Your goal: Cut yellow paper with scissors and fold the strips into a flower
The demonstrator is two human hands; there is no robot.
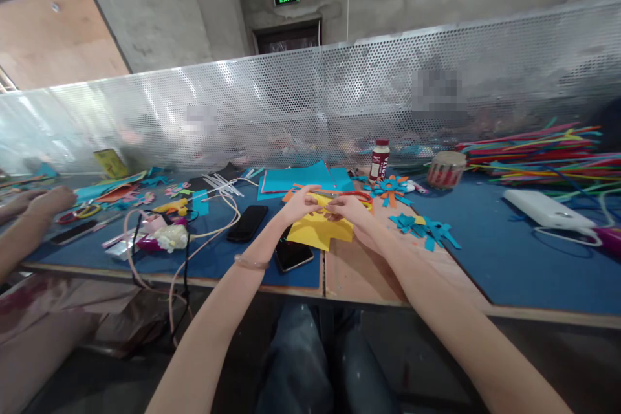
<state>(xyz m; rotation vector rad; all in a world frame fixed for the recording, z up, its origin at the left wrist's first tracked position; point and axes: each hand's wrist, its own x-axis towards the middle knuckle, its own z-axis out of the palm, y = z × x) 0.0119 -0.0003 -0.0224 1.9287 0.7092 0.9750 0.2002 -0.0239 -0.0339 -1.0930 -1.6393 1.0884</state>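
Observation:
Both hands meet over the table's front middle. My left hand (303, 204) has its fingers closed on a small piece of yellow paper (318, 200). From the other side, my right hand (348, 208) pinches that same piece. Just below them is a larger yellow sheet (317, 233); whether it joins the held piece is hidden by the fingers. Red-handled scissors (358, 195) show right behind my fingers, apparently lying there. Partly under the yellow sheet is a phone (294, 256). Blue paper sheets (303, 178) lie beyond my hands.
Blue and orange paper flowers (391, 191), a bottle (380, 160) and a jar (446, 170) stand to the right, before colourful strips (543, 155). Leftward are a black phone (247, 223), cables (179, 272) and a glue gun (167, 236). Another person's hands (46, 200) work far left.

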